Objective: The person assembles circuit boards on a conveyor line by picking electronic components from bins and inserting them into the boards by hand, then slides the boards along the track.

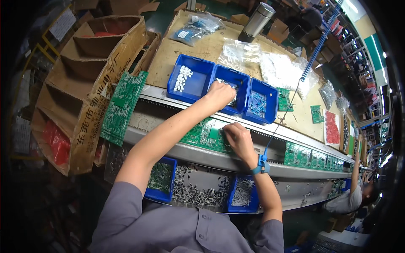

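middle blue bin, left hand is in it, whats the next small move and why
Probably lift the left hand out of the middle blue bin and carry what it picked to the green circuit board on the rail. The right hand already rests its fingertips on that board, as if steadying it. Whether the left fingers actually hold a part cannot be seen.

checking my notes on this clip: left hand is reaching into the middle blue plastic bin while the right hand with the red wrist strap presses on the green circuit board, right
Nearly, but the wrist strap is blue, not red. The head view shows the left hand reaching into the middle blue plastic bin, while the right hand presses on the green circuit board on the conveyor rail.
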A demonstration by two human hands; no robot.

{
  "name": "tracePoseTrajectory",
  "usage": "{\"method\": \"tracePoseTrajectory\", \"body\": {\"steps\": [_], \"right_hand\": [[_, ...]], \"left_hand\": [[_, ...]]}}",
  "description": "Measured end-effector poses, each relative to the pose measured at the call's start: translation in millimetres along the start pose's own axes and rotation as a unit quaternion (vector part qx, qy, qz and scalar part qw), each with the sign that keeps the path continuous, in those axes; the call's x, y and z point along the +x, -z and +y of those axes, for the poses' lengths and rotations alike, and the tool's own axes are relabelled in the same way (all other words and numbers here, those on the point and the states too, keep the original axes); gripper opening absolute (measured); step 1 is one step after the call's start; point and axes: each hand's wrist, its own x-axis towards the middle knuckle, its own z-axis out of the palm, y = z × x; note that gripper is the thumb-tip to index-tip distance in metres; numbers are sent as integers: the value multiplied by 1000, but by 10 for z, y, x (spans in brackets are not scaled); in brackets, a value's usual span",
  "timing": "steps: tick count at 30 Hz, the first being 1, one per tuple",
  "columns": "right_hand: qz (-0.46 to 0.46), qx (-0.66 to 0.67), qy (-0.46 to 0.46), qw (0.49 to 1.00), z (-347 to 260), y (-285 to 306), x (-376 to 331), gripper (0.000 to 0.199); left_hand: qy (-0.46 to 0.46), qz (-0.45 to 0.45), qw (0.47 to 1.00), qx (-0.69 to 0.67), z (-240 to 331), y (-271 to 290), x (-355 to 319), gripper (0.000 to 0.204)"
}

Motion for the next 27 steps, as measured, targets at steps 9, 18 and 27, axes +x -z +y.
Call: {"method": "tracePoseTrajectory", "body": {"steps": [9,18,27], "right_hand": [[-8,-28,16,999,7,12,12,14],[-4,-52,34,998,-2,-25,13,13],[42,-75,14,996,-37,-130,2,11]], "left_hand": [[5,95,989,-110,-29,73,-13,14],[19,144,959,-241,-92,337,-251,10],[62,193,927,-314,-235,588,-1054,10]]}}
